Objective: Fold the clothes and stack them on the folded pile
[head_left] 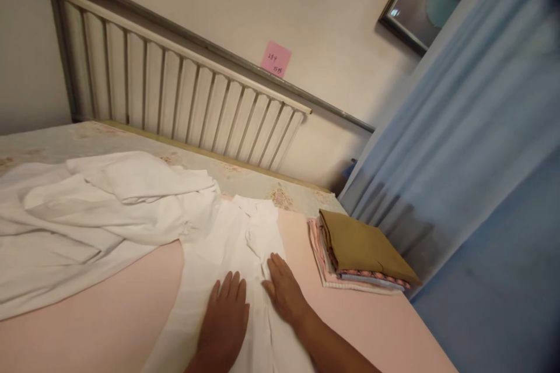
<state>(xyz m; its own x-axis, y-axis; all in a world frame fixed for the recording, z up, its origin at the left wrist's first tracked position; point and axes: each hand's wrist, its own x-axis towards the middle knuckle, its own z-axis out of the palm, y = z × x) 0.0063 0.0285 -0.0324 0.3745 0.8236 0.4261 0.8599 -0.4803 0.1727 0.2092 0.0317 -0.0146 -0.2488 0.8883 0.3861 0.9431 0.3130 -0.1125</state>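
Observation:
A white garment (201, 282) is spread over the pink sheet, with a creased strip running down its length. My left hand (224, 317) lies flat on the cloth, fingers stretched out and pointing away from me. To the right of that strip, my right hand (283, 288) rests on the same garment near its right edge, fingers extended and thumb apart. Neither hand grips the fabric. Rumpled white cloth (109, 204) heaps up on the left and meets the garment; whether the two are one piece I cannot tell.
Right of the garment sits a stack of folded clothes (367, 247), olive on top. Beneath are a pink sheet (109, 315) and a floral bed cover (301, 203). A radiator (184, 93) lines the wall behind, with a pink note (275, 58) above. Blue curtain (450, 128) hangs at right.

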